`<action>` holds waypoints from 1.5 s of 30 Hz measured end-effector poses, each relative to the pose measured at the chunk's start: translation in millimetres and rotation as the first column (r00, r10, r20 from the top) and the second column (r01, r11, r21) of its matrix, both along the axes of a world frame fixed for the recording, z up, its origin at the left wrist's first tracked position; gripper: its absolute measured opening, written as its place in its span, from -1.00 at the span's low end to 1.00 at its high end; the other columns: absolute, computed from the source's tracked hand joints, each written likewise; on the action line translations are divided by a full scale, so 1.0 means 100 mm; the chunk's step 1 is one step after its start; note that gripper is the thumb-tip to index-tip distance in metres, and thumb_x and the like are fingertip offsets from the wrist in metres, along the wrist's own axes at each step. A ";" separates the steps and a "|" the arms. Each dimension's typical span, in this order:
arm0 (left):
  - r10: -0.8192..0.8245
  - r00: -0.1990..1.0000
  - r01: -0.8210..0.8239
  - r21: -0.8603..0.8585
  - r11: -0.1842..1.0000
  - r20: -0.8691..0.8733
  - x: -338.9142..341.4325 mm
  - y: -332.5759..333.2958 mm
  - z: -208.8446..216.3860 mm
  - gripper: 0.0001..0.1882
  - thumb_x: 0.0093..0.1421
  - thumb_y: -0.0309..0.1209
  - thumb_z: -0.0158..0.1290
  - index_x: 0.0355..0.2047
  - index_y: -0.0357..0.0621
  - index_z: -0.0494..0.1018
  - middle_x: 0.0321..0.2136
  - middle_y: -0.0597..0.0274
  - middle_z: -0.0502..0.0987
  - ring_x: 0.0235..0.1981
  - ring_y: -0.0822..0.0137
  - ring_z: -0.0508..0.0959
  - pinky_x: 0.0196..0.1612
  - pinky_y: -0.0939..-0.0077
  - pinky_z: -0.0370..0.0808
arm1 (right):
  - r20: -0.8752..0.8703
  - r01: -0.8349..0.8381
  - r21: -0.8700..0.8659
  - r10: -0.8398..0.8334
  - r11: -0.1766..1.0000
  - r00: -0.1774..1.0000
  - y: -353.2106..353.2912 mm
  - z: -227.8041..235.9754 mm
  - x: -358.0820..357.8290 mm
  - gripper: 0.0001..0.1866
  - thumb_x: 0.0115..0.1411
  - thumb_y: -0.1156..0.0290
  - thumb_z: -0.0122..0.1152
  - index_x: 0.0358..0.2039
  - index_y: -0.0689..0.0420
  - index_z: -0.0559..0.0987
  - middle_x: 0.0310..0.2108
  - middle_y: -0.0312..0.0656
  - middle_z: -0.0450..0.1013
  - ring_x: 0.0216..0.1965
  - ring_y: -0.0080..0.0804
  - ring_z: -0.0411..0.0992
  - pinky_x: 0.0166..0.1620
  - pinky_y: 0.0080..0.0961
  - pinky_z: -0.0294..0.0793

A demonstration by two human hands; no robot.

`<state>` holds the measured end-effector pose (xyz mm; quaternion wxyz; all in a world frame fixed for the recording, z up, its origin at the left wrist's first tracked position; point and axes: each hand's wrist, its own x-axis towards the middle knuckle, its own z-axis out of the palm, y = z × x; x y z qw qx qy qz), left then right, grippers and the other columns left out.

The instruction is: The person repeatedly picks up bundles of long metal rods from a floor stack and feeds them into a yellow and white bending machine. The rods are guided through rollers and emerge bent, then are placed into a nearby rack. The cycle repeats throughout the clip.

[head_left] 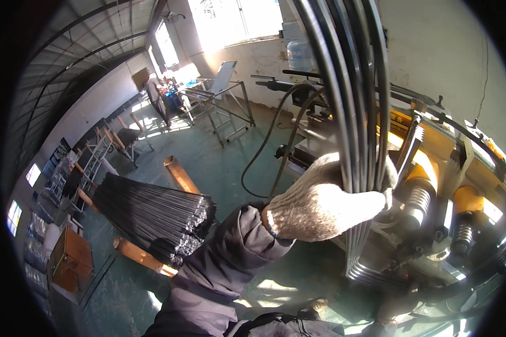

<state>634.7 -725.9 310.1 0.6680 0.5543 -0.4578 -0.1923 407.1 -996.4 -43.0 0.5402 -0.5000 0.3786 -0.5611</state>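
My left hand [326,202], in a pale knitted work glove, is closed around a bundle of several long dark metal rods [351,95]. The rods run up past the top edge of the view. Below the glove they reach down and appear to turn sharply toward the right, where shadow hides their ends. The thumb lies across the front of the bundle, and the other fingers are mostly behind it. Just right of the hand is a machine [433,185] with yellow parts and thick coil springs. I cannot make out my right hand in the dark lower right.
A large stack of dark rods [152,213] rests across orange-brown beams [183,175] at the left. Black hoses [272,135] loop beside the machine. Farther back are a metal frame table [225,101], a person [156,98] and a wooden cabinet [72,259].
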 end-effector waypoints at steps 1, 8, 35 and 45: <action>0.105 0.994 -0.105 0.025 0.994 0.004 -0.14 0.34 -0.10 -0.81 0.38 -0.64 0.22 -0.02 -0.22 0.59 -0.20 0.25 0.68 -0.12 0.41 0.69 0.02 0.42 0.67 | -0.033 0.003 -0.008 -0.003 1.000 0.999 0.14 -0.02 -0.06 -0.51 0.59 0.13 0.25 0.23 0.31 0.69 -0.05 -0.07 0.67 -0.02 -0.24 0.63 0.08 -0.24 0.65; 0.558 0.793 -0.608 -0.254 0.752 -0.245 -1.25 2.74 -0.99 -0.82 0.40 -0.70 0.26 -0.05 -0.25 0.61 -0.25 0.09 0.74 -0.16 0.20 0.79 -0.01 0.27 0.76 | -0.121 -0.201 -0.123 0.186 0.972 0.975 1.39 0.10 0.04 -0.47 0.58 0.07 0.26 0.26 0.29 0.68 -0.04 -0.05 0.69 -0.08 -0.16 0.65 0.04 -0.18 0.67; 0.460 -0.502 -0.375 -0.296 -0.879 -0.732 -8.81 6.47 -1.38 -0.67 0.33 -0.64 0.09 0.10 -0.41 0.46 -0.23 -0.09 0.66 -0.23 -0.04 0.74 -0.08 0.07 0.74 | 0.069 -0.817 -0.359 0.860 -0.452 -0.506 8.16 2.27 -2.48 -0.80 0.57 0.34 0.30 -0.01 0.22 0.59 -0.39 -0.35 0.51 -0.46 -0.64 0.43 -0.40 -0.62 0.44; 0.519 -0.250 -0.160 -0.494 -0.855 -0.817 -11.37 7.85 -1.15 -0.89 0.45 -0.49 0.10 -0.14 -0.30 0.55 -0.21 0.00 0.68 -0.04 0.00 0.69 0.29 0.00 0.61 | -0.489 0.027 -0.839 0.731 -0.543 -0.476 10.74 4.54 -5.96 -0.70 0.53 0.25 0.19 0.09 0.16 0.65 -0.16 -0.16 0.61 -0.05 -0.32 0.59 -0.02 -0.40 0.59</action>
